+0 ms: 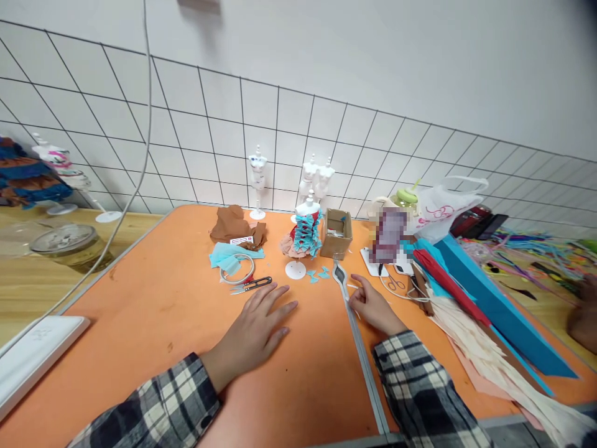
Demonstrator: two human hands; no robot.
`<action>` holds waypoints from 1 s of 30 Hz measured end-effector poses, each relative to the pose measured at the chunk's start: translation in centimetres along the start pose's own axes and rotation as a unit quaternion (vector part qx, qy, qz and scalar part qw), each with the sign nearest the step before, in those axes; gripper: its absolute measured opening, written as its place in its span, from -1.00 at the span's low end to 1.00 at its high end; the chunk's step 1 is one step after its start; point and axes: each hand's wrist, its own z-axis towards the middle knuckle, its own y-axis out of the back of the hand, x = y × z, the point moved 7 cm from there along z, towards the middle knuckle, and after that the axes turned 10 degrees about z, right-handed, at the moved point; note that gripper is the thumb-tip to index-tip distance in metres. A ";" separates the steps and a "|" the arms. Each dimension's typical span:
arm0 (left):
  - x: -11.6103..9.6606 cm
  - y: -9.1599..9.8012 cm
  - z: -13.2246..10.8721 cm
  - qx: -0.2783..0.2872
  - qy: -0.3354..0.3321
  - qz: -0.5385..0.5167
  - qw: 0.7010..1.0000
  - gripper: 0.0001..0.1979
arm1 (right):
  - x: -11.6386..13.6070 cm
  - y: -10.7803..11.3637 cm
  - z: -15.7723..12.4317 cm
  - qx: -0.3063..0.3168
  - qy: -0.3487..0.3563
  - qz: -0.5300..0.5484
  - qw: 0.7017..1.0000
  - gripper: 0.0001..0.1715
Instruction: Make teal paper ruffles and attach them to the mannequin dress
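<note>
My left hand is open, palm down over the orange table, its spread fingers near black-handled thread snips. My right hand has its index finger stretched out and the other fingers curled; a thin white bit shows at them, too small to name. It is beside a grey strip with an oval opening. Beyond both hands stands a small white dress form wearing ruffled blue and red fabric. Small blue bow-shaped pieces lie by its round base.
Brown cloth, light-blue fabric and a white ring lie left of the form. A cardboard box stands right of it. Farther right are scissors, cream fabric and a person's hand.
</note>
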 end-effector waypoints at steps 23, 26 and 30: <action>-0.3 0.0 -0.1 0.017 -0.023 -0.034 0.999 -0.56 | 1.1 -0.1 1.1 0.061 -0.084 -0.164 0.981 -0.19; -0.3 -0.1 -0.1 0.021 -0.027 -0.036 0.999 -0.56 | 0.7 0.6 0.8 0.050 -0.078 -0.167 0.982 -0.08; -0.3 -0.3 -0.1 0.026 -0.029 -0.035 0.999 -0.56 | -0.2 0.9 0.4 0.032 -0.021 -0.041 0.998 -0.26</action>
